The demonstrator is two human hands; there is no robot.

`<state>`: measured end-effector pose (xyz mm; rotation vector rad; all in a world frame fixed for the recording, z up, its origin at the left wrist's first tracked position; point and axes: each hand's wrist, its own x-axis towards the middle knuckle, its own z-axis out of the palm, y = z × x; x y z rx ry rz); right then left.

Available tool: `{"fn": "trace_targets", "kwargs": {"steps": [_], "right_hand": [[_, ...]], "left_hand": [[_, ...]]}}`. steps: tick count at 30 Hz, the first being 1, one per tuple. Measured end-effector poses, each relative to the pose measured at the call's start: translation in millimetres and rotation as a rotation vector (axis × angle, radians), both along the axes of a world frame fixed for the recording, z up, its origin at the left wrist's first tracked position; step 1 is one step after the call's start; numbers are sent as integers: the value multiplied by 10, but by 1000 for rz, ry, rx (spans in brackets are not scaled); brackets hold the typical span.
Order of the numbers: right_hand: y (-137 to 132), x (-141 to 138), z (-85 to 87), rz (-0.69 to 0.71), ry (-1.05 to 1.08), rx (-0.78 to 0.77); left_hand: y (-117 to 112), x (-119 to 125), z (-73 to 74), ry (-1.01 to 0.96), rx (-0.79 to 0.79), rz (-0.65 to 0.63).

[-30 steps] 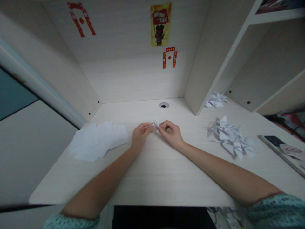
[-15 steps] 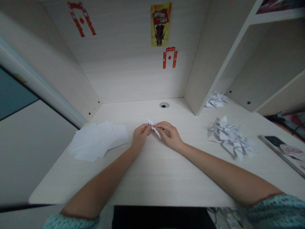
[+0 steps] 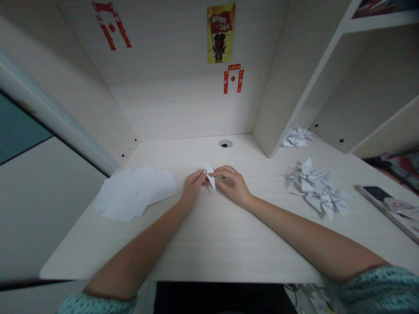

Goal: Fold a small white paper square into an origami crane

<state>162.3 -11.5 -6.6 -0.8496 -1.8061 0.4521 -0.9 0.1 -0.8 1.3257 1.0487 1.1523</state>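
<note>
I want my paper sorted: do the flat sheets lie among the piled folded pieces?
No, the flat sheets lie left of the left hand, the piled folded pieces right of the right hand.

Dim, cool, diffuse light, palest on lower part of pale wood-grain back panel [image 3: 176, 104], open pale wooden compartment [image 3: 376, 83] at right in shade, soft shadows under heap of folded white paper [image 3: 317, 185], wide-angle stretch and blur toward edges, teal openwork-knit right sleeve [image 3: 379, 290] smeared, creases on small white folded paper piece [image 3: 211, 178] indistinct.

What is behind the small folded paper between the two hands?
Past the folded paper, the pale desk and back panel are visible; whatever the paper covers cannot be seen.
</note>
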Motion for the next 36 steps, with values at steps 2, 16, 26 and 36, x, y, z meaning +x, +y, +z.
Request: {"fn": "trace_targets", "kwargs": {"steps": [2,16,26,36], "right_hand": [[-3,-1,6,7,-6,11],[-31,0,38,21,-69,43],[0,-7,15,30,-31,20],[2,-8,42,37,40,-42]], "left_hand": [[-16,5,30,-15,-13,-5],[-48,37,108,-22,17,62],[-45,27,92,-27,-9,56],[-12,-3,20,25,42,-2]]}}
